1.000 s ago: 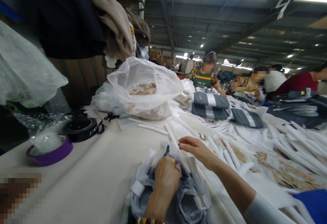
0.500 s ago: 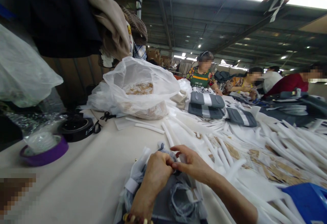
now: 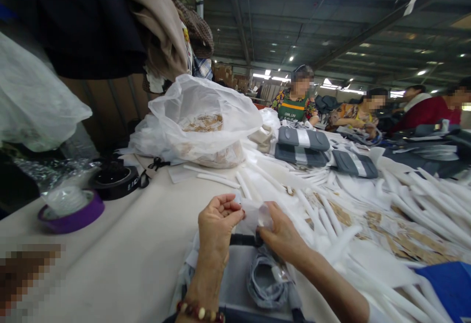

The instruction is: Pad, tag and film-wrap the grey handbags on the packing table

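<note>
My left hand and my right hand are raised close together over a grey bag that lies at the near table edge. Both pinch a small white wrapper piece between their fingertips, fingers closed on it. A black strap of the bag runs just under the hands. A coiled grey strap in clear film rests on the bag below my right wrist.
A cream table holds a purple bowl, a black tape roll, a large plastic bag of tan pieces, many white paper rolls and folded grey bags. Several people sit across the table. A blue bin sits near right.
Both hands rose off the grey bag and came together, lifting a white wrapper piece between their fingertips. The view tilted slightly.
</note>
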A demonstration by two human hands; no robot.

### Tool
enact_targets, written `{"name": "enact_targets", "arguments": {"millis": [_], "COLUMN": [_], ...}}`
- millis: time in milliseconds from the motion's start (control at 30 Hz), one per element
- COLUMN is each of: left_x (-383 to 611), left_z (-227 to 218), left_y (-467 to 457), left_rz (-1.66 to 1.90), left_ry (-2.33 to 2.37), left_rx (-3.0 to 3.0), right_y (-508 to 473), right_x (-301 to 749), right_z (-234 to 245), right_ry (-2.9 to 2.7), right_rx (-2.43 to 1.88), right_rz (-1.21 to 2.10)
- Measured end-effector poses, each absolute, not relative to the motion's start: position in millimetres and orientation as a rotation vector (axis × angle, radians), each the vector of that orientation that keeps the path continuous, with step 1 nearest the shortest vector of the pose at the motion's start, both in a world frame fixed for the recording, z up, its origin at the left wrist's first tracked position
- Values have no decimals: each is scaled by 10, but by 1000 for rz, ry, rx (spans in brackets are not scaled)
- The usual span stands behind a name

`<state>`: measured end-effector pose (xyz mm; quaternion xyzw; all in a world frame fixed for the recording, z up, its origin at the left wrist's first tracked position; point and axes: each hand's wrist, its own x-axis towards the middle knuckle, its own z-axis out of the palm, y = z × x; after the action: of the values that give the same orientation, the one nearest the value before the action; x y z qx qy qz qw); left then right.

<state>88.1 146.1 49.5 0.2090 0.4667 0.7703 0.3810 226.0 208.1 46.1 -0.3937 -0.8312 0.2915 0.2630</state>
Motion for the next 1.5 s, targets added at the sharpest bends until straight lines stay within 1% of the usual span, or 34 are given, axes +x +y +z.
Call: {"name": "enact_targets", "arguments": {"millis": [67,100,200,300,400,500,567,667,800,967,1067,1200,1267,1333,1400,1500], "left_x": [889,892,897,896,888,875,861,832,809,802,792,792,801,806,803,792], "left_z": [494,494,511,547,565,537,498,443,417,404,388,396,411,426,434,428], "left_y": [1479,1486,1494,1480,1467,1471,1481,1499,1509,1513,1527,1535,1529,1521,1519,1530], "left_rz": [2027,2049,2072,2122,2154,2172,2213,2277,2269,2257,2242,2187,2203,2219,2211,2209], "left_ry": [1181,1171,1101,1035,1035,1077,1136,1198,1262,1304,1270,1294,1300,1292,1292,1314], "left_rx": [518,509,493,485,485,532,561,459,256,237,211,213,225,223,221,224], "right_y": [2055,2049,2056,2083,2101,2108,2114,2130,2134,2040,1867,1457,1227,1030,890,769], "right_x": [2252,2242,2178,2087,1998,1912,1851,1760,1658,1695,1879,2195,2321,2415,2481,2537], "right_z": [534,574,683,737,705,614,557,506,481,518,601,608,485,297,103,-127], "right_ry": [-2273,-2290,-2277,-2200,-2211,-2236,-2228,-2181,-2099,-2045,-2208,-2540,-2596,-2535,-2480,-2477], "right_rx": [-964,-948,-1052,-1171,-1143,-1011,-926,-862,-841,-788,-749,-460,-303,-243,-221,-213], "right_rz": [741,773,954,974,1029,1149,1153,1159,1191,1255,1098,560,222,-62,-218,-311]}}
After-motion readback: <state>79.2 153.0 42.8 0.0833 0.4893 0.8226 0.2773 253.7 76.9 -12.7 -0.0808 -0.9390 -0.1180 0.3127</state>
